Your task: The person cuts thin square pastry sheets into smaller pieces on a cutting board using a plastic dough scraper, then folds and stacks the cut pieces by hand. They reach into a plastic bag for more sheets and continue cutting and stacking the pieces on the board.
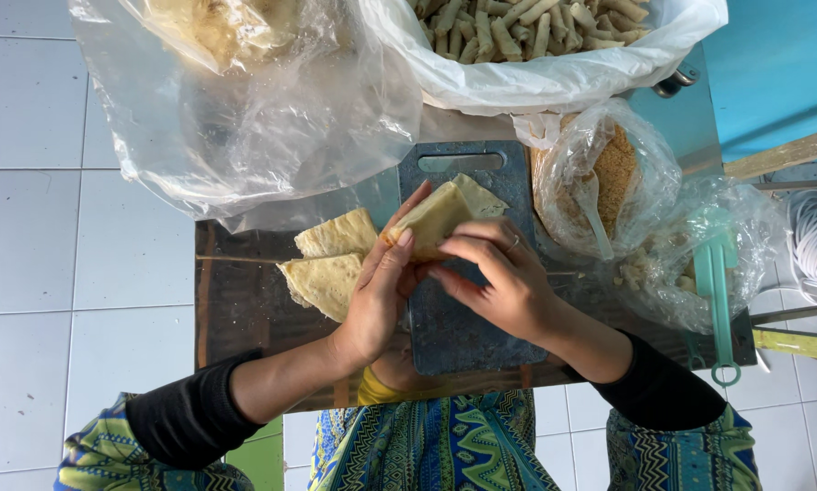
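Left hand (381, 295) and right hand (499, 277), both grips grasping folded wrapper (436, 218) over grey cutting board (463, 327); 2 wrappers (328, 264) beside, possibly overlapping.

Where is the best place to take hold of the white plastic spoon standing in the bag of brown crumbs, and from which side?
Grip the white plastic spoon by the free end of its handle, nearest the person, coming from above through the open mouth of the crumb bag. The bowl end seems buried in the crumbs, and the bag's plastic walls close off the sides, so only the handle end is likely reachable.
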Demonstrator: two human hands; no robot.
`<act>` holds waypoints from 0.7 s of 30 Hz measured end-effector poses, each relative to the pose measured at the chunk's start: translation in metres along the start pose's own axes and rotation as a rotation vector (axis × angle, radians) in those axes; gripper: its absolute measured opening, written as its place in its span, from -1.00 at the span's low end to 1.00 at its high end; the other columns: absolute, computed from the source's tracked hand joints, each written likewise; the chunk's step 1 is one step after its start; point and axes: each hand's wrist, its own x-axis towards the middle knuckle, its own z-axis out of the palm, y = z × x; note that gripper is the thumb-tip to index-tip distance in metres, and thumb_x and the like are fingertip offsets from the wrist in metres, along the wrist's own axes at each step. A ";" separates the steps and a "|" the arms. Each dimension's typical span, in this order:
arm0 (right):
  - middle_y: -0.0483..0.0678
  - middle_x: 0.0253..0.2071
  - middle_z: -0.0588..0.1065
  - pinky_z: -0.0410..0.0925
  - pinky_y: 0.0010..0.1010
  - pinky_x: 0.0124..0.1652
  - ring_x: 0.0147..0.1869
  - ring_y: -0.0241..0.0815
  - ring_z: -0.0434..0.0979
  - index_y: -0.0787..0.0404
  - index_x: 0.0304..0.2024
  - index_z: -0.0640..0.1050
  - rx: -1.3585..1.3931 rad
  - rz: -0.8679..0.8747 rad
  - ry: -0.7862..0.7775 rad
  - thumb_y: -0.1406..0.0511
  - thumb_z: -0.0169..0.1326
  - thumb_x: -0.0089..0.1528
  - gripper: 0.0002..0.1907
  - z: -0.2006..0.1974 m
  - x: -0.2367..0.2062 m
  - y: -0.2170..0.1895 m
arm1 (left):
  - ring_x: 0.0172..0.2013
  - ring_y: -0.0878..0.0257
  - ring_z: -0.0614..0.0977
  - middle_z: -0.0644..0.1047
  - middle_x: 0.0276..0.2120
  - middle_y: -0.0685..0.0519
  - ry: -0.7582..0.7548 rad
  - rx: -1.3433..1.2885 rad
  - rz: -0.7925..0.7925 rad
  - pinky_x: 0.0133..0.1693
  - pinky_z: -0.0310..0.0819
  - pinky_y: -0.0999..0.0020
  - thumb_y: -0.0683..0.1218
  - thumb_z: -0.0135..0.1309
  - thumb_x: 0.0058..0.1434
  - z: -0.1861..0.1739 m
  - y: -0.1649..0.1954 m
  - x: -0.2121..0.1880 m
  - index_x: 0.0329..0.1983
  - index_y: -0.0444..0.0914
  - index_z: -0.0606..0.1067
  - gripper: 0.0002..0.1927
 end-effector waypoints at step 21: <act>-0.15 -0.23 0.47 0.46 -0.56 -0.14 -0.20 -0.39 0.53 0.25 0.00 0.45 1.337 0.980 0.283 0.39 0.02 0.43 -0.90 -0.011 -0.024 0.061 | 0.11 0.37 0.52 0.49 0.22 0.01 0.072 0.293 -0.043 0.13 0.47 0.41 -0.26 -0.07 0.38 -0.001 0.004 0.005 0.55 -0.27 0.14 -0.35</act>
